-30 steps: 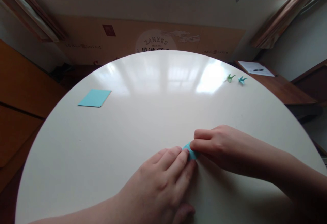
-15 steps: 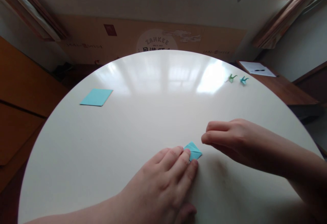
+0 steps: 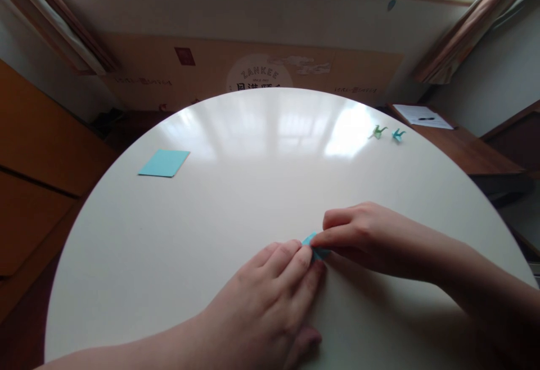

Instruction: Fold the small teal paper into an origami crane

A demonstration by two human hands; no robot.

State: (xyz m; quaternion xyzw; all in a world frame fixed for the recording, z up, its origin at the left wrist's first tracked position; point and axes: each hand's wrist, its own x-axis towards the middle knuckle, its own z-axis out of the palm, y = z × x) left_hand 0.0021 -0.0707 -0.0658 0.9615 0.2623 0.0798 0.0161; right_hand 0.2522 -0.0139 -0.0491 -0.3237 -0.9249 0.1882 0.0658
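Observation:
A small folded piece of light-blue origami paper (image 3: 309, 239) lies on the white table, mostly covered by fingers. My left hand (image 3: 274, 291) rests flat, fingers stretched out, its fingertips pressing the paper's left side. From the right, my right hand (image 3: 358, 235) reaches over the same paper. Its fingers are bent together, with the index fingertip on the paper's upper part; the thumb is hidden beneath, and whether a flap is between them is hard to see.
A flat square of light-blue paper (image 3: 164, 163) lies at the table's left. A green paper crane (image 3: 378, 132) and a blue paper crane (image 3: 397, 135) stand near the far right edge. Beyond it, a sheet with a pen (image 3: 426, 118) lies on a brown surface (image 3: 472, 148).
My right hand has moved left and down onto the folded paper, from apart to touching it. My left hand keeps its place on the paper. The whole view has shifted slightly.

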